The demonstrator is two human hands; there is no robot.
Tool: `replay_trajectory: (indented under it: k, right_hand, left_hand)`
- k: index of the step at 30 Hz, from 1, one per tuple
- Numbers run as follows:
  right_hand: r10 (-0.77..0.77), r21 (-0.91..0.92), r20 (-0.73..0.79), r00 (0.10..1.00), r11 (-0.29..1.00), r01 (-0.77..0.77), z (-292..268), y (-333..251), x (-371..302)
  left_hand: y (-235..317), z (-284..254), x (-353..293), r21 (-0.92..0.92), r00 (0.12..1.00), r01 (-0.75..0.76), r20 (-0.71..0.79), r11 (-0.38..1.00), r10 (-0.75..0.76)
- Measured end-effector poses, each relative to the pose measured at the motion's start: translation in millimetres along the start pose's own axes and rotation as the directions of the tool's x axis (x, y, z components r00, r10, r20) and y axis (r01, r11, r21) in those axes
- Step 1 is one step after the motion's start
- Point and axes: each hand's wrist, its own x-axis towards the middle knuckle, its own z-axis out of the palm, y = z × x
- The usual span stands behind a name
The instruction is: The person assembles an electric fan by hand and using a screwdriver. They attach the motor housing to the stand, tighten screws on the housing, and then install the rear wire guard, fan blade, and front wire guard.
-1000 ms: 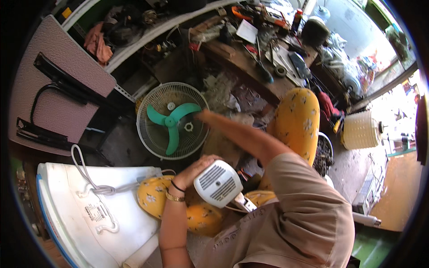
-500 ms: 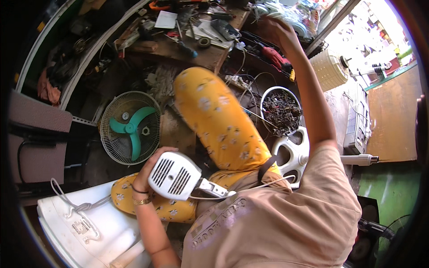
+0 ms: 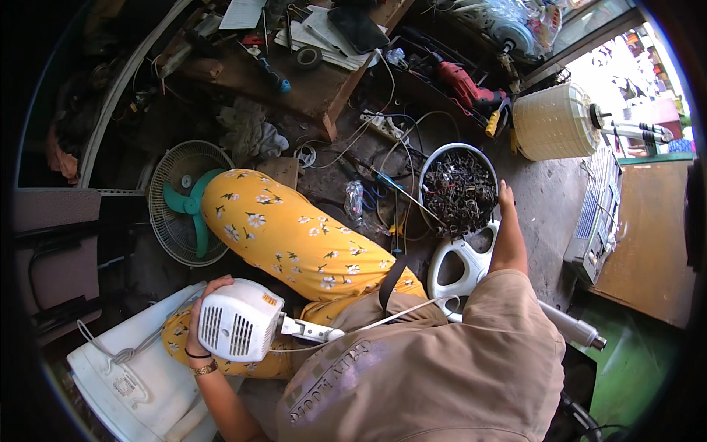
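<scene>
My left hand [image 3: 197, 324] is wrapped round the back of a white fan motor housing [image 3: 239, 320] with slotted vents, held over my left thigh. A white neck bracket [image 3: 309, 329] and a cord extend from the housing toward my lap. My right hand [image 3: 506, 197] is beside the right rim of a round tub [image 3: 423, 184] filled with small dark metal bits, perhaps screws. Its visible fingers look stretched out with nothing in them; whether they touch the rim I cannot tell. A white fan base [image 3: 449, 269] with cut-out openings lies just below the tub.
A fan guard with teal blades [image 3: 199, 217] stands left of my knee. Ahead are a wooden bench [image 3: 309, 92] with tools, a red power tool [image 3: 460, 82] and a power strip [image 3: 383, 127]. A cream ribbed drum [image 3: 556, 121] lies at right, a white panel [image 3: 110, 368] at lower left.
My right arm has come down from the far side by the bench to beside the tub. My knee has swung left, now overlapping the fan guard. The motor housing stays in my left hand, slightly turned.
</scene>
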Motion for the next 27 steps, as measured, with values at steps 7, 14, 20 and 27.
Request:
replay_trajectory:
  k: [7, 14, 20, 27]
  right_hand:
    - [0.097, 0.375, 0.560, 0.823, 0.856, -0.356, 5, 0, -24]
    - [-0.021, 0.243, 0.291, 0.957, 0.969, -0.053, 19, -22, -23]
    - [-0.204, -0.351, 0.287, 0.936, 0.887, 0.301, 86, -83, -3]
    - [-0.475, -0.254, 0.554, 0.683, 0.685, 0.683, 167, -145, -25]
  left_hand:
    - [18, 14, 20, 0.063, 0.999, 0.038, -0.028, 0.997, -0.036]
    - [21, 20, 37, -0.001, 0.994, 0.099, -0.050, 0.995, -0.099]
    - [27, 23, 35, 0.058, 0.996, 0.084, -0.014, 0.995, -0.083]
    - [16, 28, 11, -0.053, 0.995, 0.077, -0.066, 0.996, -0.080]
